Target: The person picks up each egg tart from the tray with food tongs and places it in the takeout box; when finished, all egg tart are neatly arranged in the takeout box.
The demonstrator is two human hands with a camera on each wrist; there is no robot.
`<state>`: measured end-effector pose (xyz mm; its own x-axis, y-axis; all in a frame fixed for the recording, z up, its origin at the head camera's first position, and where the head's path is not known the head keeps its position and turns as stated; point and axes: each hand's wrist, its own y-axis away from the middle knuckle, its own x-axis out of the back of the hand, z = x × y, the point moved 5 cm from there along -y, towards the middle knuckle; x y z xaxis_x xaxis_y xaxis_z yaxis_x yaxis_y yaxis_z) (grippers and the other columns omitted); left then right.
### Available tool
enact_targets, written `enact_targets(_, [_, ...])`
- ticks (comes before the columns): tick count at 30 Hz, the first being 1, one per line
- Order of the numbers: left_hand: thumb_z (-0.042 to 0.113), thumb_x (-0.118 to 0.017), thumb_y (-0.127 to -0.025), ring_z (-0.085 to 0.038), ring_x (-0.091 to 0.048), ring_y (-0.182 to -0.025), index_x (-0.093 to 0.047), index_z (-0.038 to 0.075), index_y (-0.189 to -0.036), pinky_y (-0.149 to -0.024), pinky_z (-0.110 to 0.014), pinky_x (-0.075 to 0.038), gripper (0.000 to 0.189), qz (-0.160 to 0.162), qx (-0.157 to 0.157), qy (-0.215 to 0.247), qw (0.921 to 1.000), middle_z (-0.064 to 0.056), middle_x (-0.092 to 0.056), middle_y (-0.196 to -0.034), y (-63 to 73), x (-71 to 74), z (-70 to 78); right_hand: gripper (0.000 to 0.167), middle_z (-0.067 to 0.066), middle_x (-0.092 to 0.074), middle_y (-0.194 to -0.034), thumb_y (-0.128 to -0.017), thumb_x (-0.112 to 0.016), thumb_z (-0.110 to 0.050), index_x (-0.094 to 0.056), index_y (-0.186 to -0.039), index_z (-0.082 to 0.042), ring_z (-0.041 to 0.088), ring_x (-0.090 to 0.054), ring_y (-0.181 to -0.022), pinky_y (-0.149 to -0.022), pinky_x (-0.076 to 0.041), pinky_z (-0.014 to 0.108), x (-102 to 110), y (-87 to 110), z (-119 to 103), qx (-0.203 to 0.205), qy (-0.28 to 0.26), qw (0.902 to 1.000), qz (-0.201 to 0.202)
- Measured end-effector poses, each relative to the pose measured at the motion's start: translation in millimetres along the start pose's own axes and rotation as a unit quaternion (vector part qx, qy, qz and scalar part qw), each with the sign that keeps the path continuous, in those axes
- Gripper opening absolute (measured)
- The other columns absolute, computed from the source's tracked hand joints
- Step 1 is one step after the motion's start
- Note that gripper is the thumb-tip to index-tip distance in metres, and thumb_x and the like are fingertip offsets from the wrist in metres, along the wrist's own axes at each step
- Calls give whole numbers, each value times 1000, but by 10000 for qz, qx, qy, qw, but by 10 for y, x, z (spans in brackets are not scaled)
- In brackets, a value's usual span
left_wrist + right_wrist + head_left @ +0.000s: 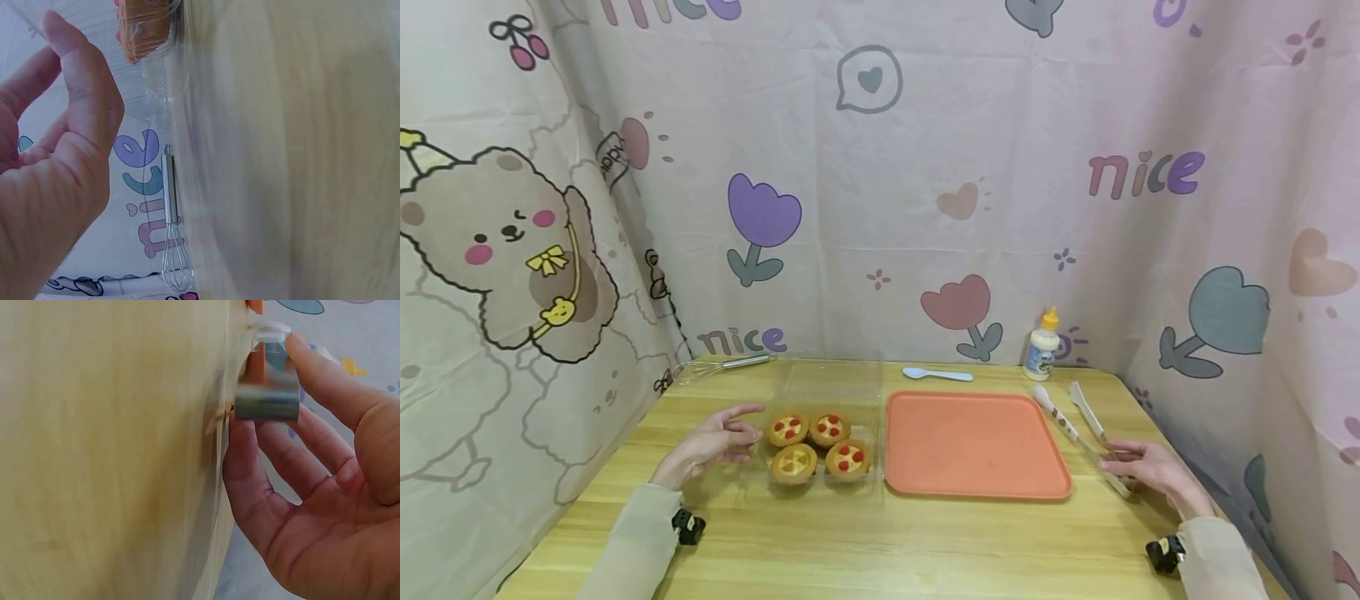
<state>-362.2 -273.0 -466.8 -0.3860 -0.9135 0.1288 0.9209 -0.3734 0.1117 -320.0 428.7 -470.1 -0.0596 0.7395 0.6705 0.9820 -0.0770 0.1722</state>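
A clear plastic box point(868, 421) with its lid raised holds several small tarts; most have red bits on top, and one tart point(793, 463) has plain yellow pieces. My left hand point(718, 442) is at the box's left side, fingers loosely bent and fingertips right at the clear wall. In the left wrist view, a tart point(145, 28) shows through the plastic beyond those fingers. On the right, white tongs point(1070, 429) lie spread on the table beside the tray. My right hand point(1150, 471) pinches their joined metal end point(267, 404) between thumb and fingers.
An orange tray point(973, 446) lies between the box and the tongs. Behind it are a light blue spoon point(937, 375) and a white bottle point(1042, 348) with a yellow cap. A whisk point(730, 365) lies at the back left, and a printed curtain point(880, 192) stands close behind.
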Motion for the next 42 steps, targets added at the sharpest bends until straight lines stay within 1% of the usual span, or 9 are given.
enact_targets(2, [9,-64,-94,-14,-65,-76,-16,-1,-154,-72,-34,-61,77,-19,-31,-29,10000,-10,-67,-98,4,1,-2,75,33,-48,-138,-84,-78,-32,-47,-140,7,22,-63,-102,-69,-55,29,-17,9,-12,21,-84,10000,-46])
enact_targets(7, [9,-64,-94,-15,-65,-78,-17,0,-154,-73,-35,-61,77,-30,-37,-46,10000,-10,-66,-99,11,5,2,73,34,-40,-143,-85,-77,-31,-46,-140,8,38,-54,-121,-69,-56,27,-32,27,-20,119,-27,9999,-95])
enact_targets(10, [10,-65,-94,-17,-65,-80,-17,0,-154,-73,-35,-61,78,-32,-36,-57,10000,-10,-66,-99,12,9,3,73,34,-41,-143,-85,-77,-30,-46,-140,8,40,-53,-123,-70,-57,28,-40,39,-16,139,-35,9999,-87])
enact_targets(17, [12,-65,-94,-16,-65,-82,-18,2,-155,-77,-38,-60,78,0,-23,-113,9999,-10,-64,-100,53,38,-7,70,34,-45,-140,-86,-76,-30,-49,-137,9,31,-60,-112,-70,-56,30,-70,31,-58,203,2,9998,-30])
enact_targets(24, [13,-65,-94,-16,-65,-81,-19,3,-155,-76,-36,-60,77,41,-24,-101,9999,-10,-65,-100,46,13,10,67,31,-49,-139,-92,-67,-35,-46,-139,9,4,-57,-90,-68,-55,27,-46,34,-70,183,-141,9995,196])
enact_targets(31, [12,-65,-94,-15,-64,-78,-22,4,-154,-74,-36,-60,74,61,9,-55,10000,-8,-65,-94,8,18,-8,69,28,-55,-135,-94,-64,-37,-43,-142,8,0,-60,-85,-71,-56,29,-21,79,-223,223,-461,9972,539])
enact_targets(33, [14,-64,-95,-14,-63,-77,-24,4,-153,-72,-35,-59,71,105,57,-23,9999,-8,-66,-91,-3,21,-9,69,27,-59,-131,-95,-63,-38,-43,-142,9,1,-61,-85,-72,-57,30,-39,86,-288,275,-518,9973,437])
enact_targets(37, [18,-59,-98,-14,-63,-76,-26,3,-151,-70,-33,-58,64,202,128,-19,9997,-10,-66,-91,-27,25,-16,65,21,-65,-121,-97,-62,-35,-44,-141,8,11,-65,-88,-71,-58,31,-143,92,-434,363,-701,9969,73])
enact_targets(42, [20,-59,-98,-15,-61,-76,-29,0,-146,-71,-32,-58,60,315,134,-23,9994,-10,-64,-92,-69,10,-16,63,15,-66,-119,-96,-64,-31,-44,-141,8,18,-65,-93,-73,-59,33,-372,57,-638,537,-1236,9898,-453])
